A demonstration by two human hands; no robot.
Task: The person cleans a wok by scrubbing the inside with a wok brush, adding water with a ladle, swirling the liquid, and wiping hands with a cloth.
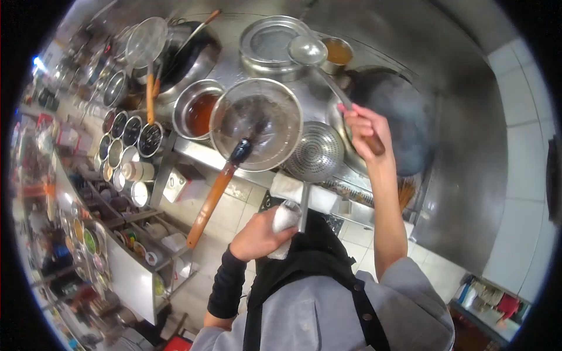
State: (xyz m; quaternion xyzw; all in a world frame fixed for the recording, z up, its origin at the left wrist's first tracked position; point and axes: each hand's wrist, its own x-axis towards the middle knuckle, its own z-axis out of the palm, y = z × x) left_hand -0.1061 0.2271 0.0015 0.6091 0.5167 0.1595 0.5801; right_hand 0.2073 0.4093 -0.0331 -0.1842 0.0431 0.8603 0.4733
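Currently, the right hand (367, 133) is gripping the ladle (307, 51) by its handle, the bowl hanging near a small pot (351, 56) of orange liquid (337, 54). The left hand (255, 236) is clutching a white cloth (286, 219) beside the skimmer (315, 151), contact unclear. The wok (404, 128) is steaming, so heating is probably under way; haze is obscuring what is finished or remaining.

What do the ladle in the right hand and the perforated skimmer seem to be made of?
Ladle bowl: probably polished steel, from its bright reflections; smooth brown grip, perhaps wood. Perforated skimmer: likely duller steel, judging by its soft grey sheen.
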